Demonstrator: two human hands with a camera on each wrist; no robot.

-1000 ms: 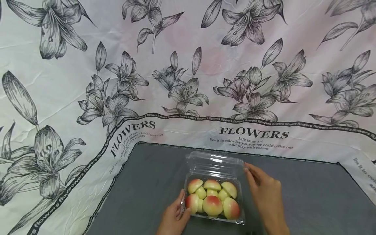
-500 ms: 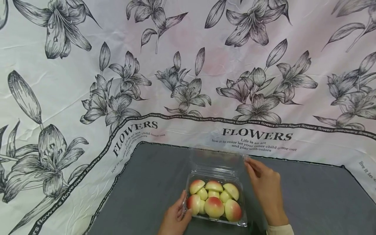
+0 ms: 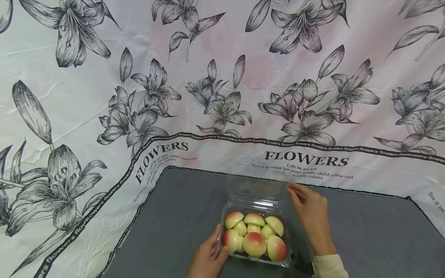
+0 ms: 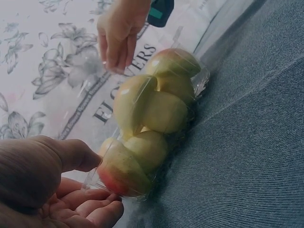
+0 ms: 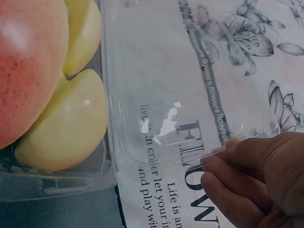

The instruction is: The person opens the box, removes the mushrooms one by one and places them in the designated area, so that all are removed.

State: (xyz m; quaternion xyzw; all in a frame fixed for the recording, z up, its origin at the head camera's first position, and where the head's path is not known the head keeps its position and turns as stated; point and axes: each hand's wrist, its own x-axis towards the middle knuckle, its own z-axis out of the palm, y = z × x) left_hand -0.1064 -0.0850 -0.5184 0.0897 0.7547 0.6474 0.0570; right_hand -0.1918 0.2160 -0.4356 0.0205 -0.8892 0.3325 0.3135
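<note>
Both wrist views are dim; white glare flecks the clear lid; the left's flowered cloth seems slightly soft.

A left hand is gripping the near end of a clear plastic box.
Rounded yellow-green pieces, the nearest showing red, are lying close together inside. Beyond, a right hand is pointing its fingers down, a dark gadget sitting by its wrist. Flowered cloth is spreading behind; grey fabric is filling the right side.
</note>
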